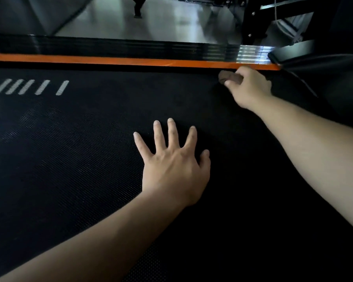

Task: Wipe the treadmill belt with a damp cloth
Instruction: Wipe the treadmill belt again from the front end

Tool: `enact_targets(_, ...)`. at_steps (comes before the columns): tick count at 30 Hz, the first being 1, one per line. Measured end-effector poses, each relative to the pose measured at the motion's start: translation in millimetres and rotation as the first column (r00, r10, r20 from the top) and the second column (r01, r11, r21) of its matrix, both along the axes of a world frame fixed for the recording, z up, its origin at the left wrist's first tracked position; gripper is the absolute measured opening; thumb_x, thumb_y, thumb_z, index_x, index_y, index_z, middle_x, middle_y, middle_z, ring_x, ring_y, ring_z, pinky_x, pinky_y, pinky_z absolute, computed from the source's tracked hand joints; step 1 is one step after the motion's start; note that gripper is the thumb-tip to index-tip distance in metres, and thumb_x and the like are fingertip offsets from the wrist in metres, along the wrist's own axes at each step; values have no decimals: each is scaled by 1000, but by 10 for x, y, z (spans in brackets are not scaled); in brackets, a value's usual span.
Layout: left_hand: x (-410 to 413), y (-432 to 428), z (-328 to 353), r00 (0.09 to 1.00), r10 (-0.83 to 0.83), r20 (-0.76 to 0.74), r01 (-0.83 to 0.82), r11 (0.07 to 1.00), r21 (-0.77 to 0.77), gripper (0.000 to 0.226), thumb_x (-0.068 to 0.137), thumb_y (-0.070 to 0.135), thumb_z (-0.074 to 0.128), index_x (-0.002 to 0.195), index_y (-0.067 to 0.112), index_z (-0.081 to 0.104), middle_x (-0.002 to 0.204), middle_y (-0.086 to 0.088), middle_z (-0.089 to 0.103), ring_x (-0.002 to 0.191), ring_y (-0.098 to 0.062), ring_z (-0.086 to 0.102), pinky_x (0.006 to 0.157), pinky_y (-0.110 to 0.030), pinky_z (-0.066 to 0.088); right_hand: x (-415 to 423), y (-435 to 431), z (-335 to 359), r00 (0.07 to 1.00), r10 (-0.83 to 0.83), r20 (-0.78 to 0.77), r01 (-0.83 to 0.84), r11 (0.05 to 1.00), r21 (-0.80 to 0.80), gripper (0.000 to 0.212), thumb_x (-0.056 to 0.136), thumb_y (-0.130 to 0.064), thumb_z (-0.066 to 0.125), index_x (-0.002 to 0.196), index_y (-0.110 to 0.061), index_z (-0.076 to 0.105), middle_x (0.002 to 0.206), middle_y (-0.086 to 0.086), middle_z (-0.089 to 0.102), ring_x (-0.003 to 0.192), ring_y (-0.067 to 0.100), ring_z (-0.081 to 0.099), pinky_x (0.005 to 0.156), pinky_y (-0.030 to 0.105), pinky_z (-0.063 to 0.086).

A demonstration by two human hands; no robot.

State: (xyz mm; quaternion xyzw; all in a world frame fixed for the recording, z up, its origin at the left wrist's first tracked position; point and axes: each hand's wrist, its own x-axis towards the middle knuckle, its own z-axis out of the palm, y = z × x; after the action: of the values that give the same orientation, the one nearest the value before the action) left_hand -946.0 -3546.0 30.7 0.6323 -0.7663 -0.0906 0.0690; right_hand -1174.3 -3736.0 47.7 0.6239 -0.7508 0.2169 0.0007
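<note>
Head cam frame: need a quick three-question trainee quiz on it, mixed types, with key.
1. True or false: the left hand lies flat on the treadmill belt, fingers spread.
2. Short answer: which hand grips the cloth?
3. Pick one: the cloth is A) at mid-belt, B) at the belt's far edge, beside the orange strip, C) under the left hand.

Key: 1 true; 2 the right hand; 3 B.

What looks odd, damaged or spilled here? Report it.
Nothing stands out. The left hand rests flat on the treadmill belt; the right hand grips a brown cloth beside the orange strip. No spill or damage shows.
</note>
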Motion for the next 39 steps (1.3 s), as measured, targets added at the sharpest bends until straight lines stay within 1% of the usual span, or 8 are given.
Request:
enact_targets(4,18,-32,-12,1000,7,-7,-7,1000,6,66,101,65,18,160,40,7,172,-10,-6,157,-35,-18,117,-72,-13,9,29,-32,986,166,-27,-166,986,13,21,93,-53,59,97,-32,57,96,-3,63,93,24,54,96,44,34)
enact_targets(11,10,-38,-14,1000,15,-6,-15,1000,-6,66,100,66,20,160,41,9,172,-8,-4,157,-35,-16,118,-72,-11,-827,-83,105,944,-324,-57,327,944,43,39,92,-53,57,117,-24,62,122,13,66,120,41,56,106,51,32)
enact_targets(17,-5,-37,-11,1000,22,1,-22,1000,-3,67,99,66,19,160,41,8,172,-8,-4,157,-35,-16,118,-72,-10,-684,259,-3,996,-30,-81,32,999,24,27,92,-53,60,101,-28,60,99,5,64,98,32,58,97,46,42)
enact_targets(20,-4,-36,-18,1000,15,0,-15,1000,-2,67,99,67,19,160,41,9,172,-8,-3,157,-35,-15,118,-72,-10,-821,153,35,961,-216,-170,217,976,-8,33,92,-53,57,108,-25,63,110,10,68,109,39,59,100,48,35)
enact_targets(23,5,-33,-24,1000,12,-1,-12,1000,1,66,99,67,19,160,41,9,172,-9,-3,157,-34,-16,118,-72,-11,-810,187,50,952,-305,-36,305,952,-15,32,93,-52,56,107,-24,62,112,9,67,113,39,58,101,49,34)
enact_targets(29,8,-41,-37,1000,19,-3,-19,1000,7,67,98,67,18,160,41,9,172,-9,-4,157,-34,-16,118,-72,-11,-633,762,-40,989,46,-140,-45,999,8,23,90,-53,62,93,-30,59,90,2,67,94,31,62,92,45,39)
enact_targets(34,18,-49,-40,1000,18,8,-18,1000,10,68,98,67,18,160,41,10,173,-8,-3,157,-34,-15,118,-72,-9,-880,747,106,941,-331,-71,333,943,13,29,92,-51,58,98,-23,60,111,12,69,112,39,60,100,47,35)
enact_targets(39,28,-45,-31,1000,14,10,-14,1000,21,69,97,68,16,160,40,10,172,-8,-4,157,-34,-15,118,-72,-9,-270,1252,-100,993,47,-113,-47,999,3,29,91,-53,61,100,-25,64,102,5,71,102,33,63,87,42,38)
